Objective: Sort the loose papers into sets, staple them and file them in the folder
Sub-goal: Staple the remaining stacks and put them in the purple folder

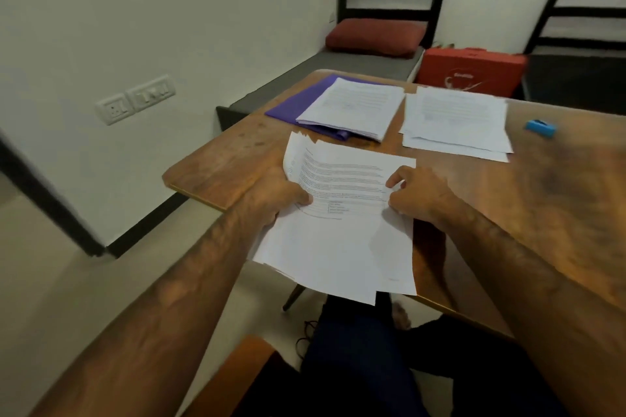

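Papers [338, 240] overhung the near edge of the table [559, 213], long axis pointing away; left hand [271, 195] gripped their left edge, right hand [418, 195] pinched the right. The purple folder [294, 106] lay beyond, on the left hand's side; the stapler [540, 128] sat far right.

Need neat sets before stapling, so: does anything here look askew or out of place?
Yes. The sheaf held in the left hand and right hand is fanned unevenly, its edges staggered, overhanging the table at its near edge. The far-right pile on the table is also skewed, lower sheets poking out.
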A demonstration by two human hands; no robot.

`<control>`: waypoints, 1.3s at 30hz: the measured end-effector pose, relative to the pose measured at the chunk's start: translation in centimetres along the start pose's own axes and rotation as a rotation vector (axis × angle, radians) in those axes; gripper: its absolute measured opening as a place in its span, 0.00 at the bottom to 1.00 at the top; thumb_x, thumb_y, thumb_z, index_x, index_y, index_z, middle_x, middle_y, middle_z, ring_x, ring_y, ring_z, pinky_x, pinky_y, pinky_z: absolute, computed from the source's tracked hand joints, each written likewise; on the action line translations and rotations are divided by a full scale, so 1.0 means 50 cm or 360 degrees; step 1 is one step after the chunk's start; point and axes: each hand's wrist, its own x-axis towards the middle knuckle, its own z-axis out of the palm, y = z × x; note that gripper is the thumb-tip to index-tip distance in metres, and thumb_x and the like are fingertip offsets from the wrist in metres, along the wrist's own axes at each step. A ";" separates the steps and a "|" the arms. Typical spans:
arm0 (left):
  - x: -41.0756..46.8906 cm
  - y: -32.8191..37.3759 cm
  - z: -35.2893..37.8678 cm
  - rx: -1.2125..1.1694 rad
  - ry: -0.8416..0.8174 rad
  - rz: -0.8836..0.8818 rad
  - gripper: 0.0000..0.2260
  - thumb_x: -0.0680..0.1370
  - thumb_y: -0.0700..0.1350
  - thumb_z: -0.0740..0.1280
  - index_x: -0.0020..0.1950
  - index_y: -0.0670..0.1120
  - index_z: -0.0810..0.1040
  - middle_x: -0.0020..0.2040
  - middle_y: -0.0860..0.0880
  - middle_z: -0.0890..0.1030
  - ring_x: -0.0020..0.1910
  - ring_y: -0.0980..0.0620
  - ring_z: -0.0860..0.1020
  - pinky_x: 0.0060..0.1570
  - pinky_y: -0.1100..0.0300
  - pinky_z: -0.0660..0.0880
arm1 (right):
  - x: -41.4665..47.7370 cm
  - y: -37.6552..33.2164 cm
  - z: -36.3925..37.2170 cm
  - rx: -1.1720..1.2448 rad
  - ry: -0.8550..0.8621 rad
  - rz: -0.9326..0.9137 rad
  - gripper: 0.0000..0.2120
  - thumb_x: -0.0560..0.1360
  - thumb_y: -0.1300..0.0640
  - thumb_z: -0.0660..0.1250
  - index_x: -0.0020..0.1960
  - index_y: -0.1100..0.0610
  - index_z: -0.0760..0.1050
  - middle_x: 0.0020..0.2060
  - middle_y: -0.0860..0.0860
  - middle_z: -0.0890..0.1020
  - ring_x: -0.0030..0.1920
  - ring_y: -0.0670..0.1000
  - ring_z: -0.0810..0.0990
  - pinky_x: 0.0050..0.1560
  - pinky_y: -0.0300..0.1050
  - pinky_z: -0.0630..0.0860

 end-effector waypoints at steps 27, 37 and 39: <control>-0.080 0.210 0.523 0.1170 -0.0365 0.0540 0.26 0.83 0.63 0.59 0.75 0.49 0.69 0.72 0.49 0.74 0.69 0.45 0.75 0.67 0.54 0.71 | -0.137 0.431 -0.225 -0.0237 0.0658 0.0716 0.18 0.76 0.51 0.67 0.66 0.47 0.80 0.69 0.54 0.76 0.69 0.59 0.71 0.67 0.58 0.71; 0.008 0.219 0.624 0.1328 -0.0193 0.1277 0.21 0.82 0.58 0.63 0.73 0.50 0.71 0.71 0.48 0.71 0.70 0.48 0.68 0.68 0.52 0.68 | -0.081 0.462 -0.205 0.0060 0.0711 0.0497 0.13 0.72 0.56 0.70 0.55 0.47 0.84 0.54 0.50 0.84 0.58 0.57 0.79 0.58 0.58 0.80; 0.032 0.227 0.649 0.1329 -0.0225 0.1323 0.22 0.83 0.58 0.62 0.74 0.50 0.71 0.72 0.48 0.70 0.71 0.48 0.67 0.70 0.52 0.66 | -0.080 0.479 -0.202 0.0108 0.0706 0.0447 0.12 0.71 0.57 0.71 0.52 0.47 0.84 0.50 0.48 0.84 0.56 0.55 0.79 0.55 0.55 0.80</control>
